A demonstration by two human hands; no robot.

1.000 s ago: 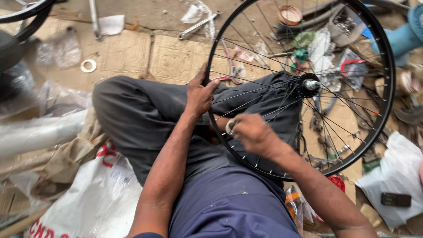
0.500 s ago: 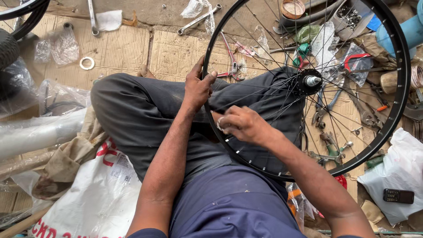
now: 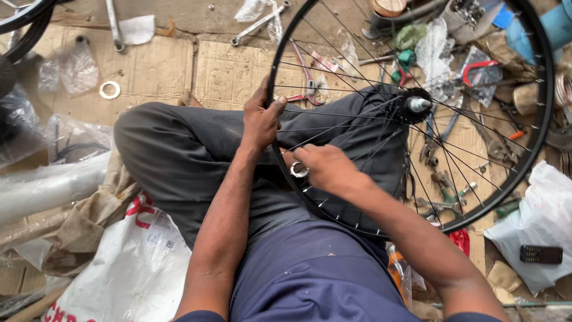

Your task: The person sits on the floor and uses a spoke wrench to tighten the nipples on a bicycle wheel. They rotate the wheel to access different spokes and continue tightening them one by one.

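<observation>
A black bicycle wheel rim (image 3: 539,137) with thin spokes and a central hub (image 3: 415,105) stands tilted across my lap. My left hand (image 3: 261,119) grips the rim at its left side, thumb over the edge. My right hand (image 3: 325,169) sits against the lower left of the rim and pinches a small round metal spoke tool (image 3: 298,170) at a spoke end. My legs in grey trousers (image 3: 179,161) lie under the wheel.
Cardboard sheets (image 3: 232,65) cover the floor. Scattered around are wrenches (image 3: 256,25), pliers (image 3: 307,74), a metal ring (image 3: 109,89), plastic bags (image 3: 134,280), a white bag with a dark phone (image 3: 540,254) at right, and another tyre (image 3: 24,15) at top left.
My right hand has slid along the rim and shifted its hold on the spoke tool. The left hand keeps its grip on the rim.
</observation>
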